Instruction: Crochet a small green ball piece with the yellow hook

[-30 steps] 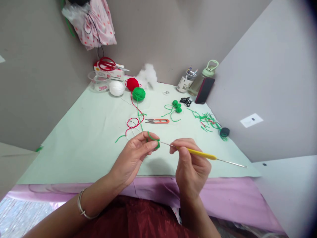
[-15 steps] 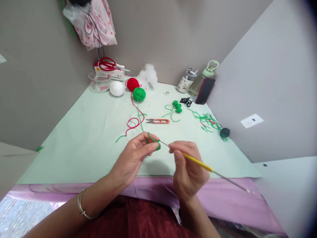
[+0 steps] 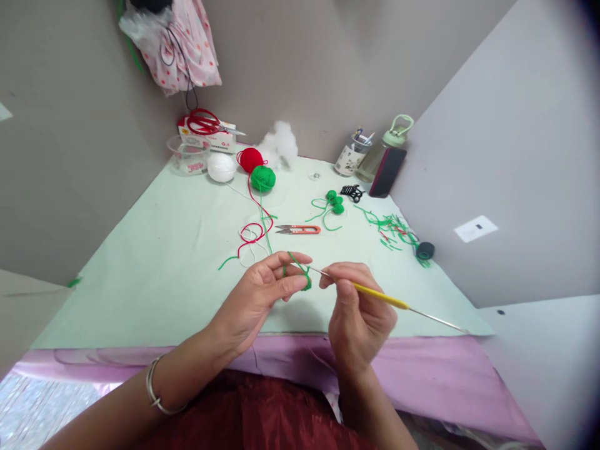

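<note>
My left hand (image 3: 262, 294) pinches a small green crochet piece (image 3: 305, 280), with green yarn looped over its fingers. That yarn runs back across the table to a green yarn ball (image 3: 262, 178). My right hand (image 3: 359, 312) is closed round a yellow-handled crochet hook (image 3: 382, 299). The hook's metal tip meets the green piece between the two hands. Both hands hover above the near edge of the pale green table (image 3: 154, 275).
Orange thread snips (image 3: 299, 229) lie mid-table beside loose red and white yarn (image 3: 250, 234). Red (image 3: 250, 158) and white (image 3: 220, 167) yarn balls, stuffing (image 3: 280, 142), red scissors (image 3: 204, 122) on a box and a plastic tub stand at the back. Green crochet pieces (image 3: 334, 201), yarn scraps, a bottle (image 3: 389, 147) and a phone lie right.
My left hand and the green piece have shifted slightly right. The hook's rear end dipped down half a second ago and has now risen back, nearly level.
</note>
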